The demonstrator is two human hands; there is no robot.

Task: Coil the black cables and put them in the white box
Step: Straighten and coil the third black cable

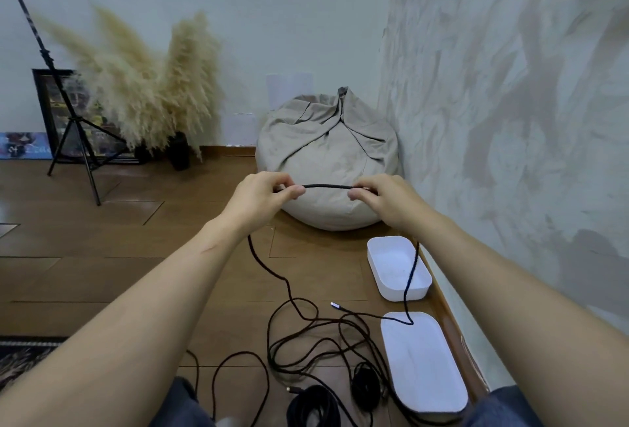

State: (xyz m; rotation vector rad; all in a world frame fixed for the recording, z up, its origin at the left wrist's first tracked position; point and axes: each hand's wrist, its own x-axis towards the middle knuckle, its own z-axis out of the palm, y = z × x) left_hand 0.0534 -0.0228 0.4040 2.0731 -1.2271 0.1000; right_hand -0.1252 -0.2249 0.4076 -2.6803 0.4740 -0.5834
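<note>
A black braided cable (pixel 327 186) stretches between my two raised hands. My left hand (pixel 263 198) pinches one side of it and my right hand (pixel 381 202) pinches the other. From each hand the cable hangs down to a loose tangle (pixel 306 341) on the wooden floor. One strand drops across the open white box (pixel 396 268) and onto the white lid (pixel 423 362) lying nearer me. A silver plug (pixel 335 305) lies beside the lid. Two coiled black cables (pixel 315 406) sit near my knees.
A beige bean bag (pixel 326 161) sits in the corner behind my hands. The wall runs close along the right. Far left stand a black tripod (pixel 73 133), pampas grass in dark vases (pixel 177 150) and framed pictures (pixel 54 113). A dark rug edge (pixel 20 355) shows at left.
</note>
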